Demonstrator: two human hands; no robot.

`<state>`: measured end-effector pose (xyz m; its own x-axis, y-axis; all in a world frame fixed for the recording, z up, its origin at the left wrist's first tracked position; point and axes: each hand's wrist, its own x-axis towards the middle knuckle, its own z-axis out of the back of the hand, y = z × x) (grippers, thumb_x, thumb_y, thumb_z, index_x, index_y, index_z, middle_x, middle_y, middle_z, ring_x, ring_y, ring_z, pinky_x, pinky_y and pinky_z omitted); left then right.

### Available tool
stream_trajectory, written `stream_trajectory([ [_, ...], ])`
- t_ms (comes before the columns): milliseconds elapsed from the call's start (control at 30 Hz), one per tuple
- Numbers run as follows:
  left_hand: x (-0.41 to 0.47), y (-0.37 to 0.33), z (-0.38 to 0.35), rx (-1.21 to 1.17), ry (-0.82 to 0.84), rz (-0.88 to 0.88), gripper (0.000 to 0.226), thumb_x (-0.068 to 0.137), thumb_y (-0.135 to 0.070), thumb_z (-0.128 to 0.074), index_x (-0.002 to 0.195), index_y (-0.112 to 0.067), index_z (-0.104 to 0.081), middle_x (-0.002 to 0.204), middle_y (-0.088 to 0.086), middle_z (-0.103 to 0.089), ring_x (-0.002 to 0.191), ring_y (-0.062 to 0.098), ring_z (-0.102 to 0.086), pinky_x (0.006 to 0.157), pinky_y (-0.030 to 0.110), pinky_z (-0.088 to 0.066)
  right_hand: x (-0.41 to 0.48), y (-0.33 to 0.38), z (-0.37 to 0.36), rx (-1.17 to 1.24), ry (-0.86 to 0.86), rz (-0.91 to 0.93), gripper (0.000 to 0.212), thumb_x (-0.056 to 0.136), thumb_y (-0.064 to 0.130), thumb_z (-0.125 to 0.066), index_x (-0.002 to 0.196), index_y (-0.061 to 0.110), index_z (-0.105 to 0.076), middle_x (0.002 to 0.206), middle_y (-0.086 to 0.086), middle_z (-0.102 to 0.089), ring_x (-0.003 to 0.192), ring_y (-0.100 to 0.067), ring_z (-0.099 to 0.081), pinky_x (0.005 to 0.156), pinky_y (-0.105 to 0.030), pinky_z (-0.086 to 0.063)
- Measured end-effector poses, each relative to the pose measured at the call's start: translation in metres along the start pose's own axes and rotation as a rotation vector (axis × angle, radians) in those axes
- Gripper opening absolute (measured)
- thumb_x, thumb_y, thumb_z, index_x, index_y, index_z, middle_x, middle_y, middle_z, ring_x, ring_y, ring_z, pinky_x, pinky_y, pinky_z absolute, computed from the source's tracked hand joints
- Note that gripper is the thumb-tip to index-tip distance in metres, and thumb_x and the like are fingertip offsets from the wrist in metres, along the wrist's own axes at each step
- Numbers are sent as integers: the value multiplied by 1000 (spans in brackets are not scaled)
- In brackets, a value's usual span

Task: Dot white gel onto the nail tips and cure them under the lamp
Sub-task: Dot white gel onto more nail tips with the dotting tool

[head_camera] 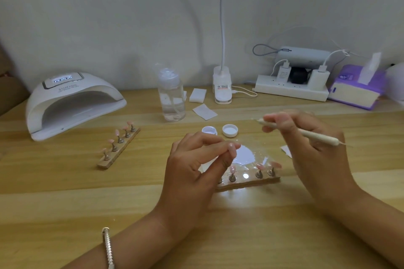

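Note:
My left hand [196, 170] pinches a pink nail tip on its stand [232, 148] between thumb and fingers, lifted above a wooden holder strip [249, 182]. That strip bears other pink nail tips on metal stands and shows one bare round magnet spot. My right hand [306, 148] grips a cream dotting pen [314, 136], its tip pointing left, apart from the nail tip. Behind the strip lies a clear palette with a white gel patch [246, 155]. An open white gel jar [209, 130] and its lid [230, 130] sit further back.
A white curing lamp [72, 102] stands at the back left, its display lit. A second wooden strip with pink nail tips [119, 145] lies in front of it. A clear pump bottle [171, 94], wipes, a clip lamp base [222, 86], a power strip [290, 89] and a tissue box [356, 89] line the back.

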<state>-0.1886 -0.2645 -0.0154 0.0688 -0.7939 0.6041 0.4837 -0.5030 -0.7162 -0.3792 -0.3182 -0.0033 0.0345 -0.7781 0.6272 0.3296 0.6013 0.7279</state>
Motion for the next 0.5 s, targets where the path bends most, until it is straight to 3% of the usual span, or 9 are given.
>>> stream_trajectory([
  [67,0,0,0,-2,-5,3,15,89,-28,-67,97,-28,-79,99,-20,-69,105,9,-62,92,51,-44,1,-10,0,-90,34,-13,30,98,38,-53,79,27,-74,77,17,-70,90,-7,-65,81,-51,-49],
  [167,0,-1,0,-8,-12,16,15,90,-30,-66,95,-27,-79,100,-22,-69,105,5,-62,91,51,-44,-2,-17,-4,-136,113,-68,37,98,41,-55,67,26,-71,64,14,-66,84,-5,-62,83,-48,-46],
  [300,0,-1,0,-8,-11,16,13,91,-32,-66,96,-31,-78,100,-22,-69,106,6,-62,90,52,-45,-2,-16,-9,-153,236,-142,42,92,52,-45,70,30,-73,65,19,-67,90,-3,-57,90,-55,-43],
  [500,1,0,0,-16,-20,22,14,90,-31,-66,94,-29,-79,99,-21,-70,105,9,-63,90,54,-45,-1,-15,-9,-126,239,-192,45,93,52,-41,72,31,-74,67,19,-68,95,1,-55,96,-55,-40],
])
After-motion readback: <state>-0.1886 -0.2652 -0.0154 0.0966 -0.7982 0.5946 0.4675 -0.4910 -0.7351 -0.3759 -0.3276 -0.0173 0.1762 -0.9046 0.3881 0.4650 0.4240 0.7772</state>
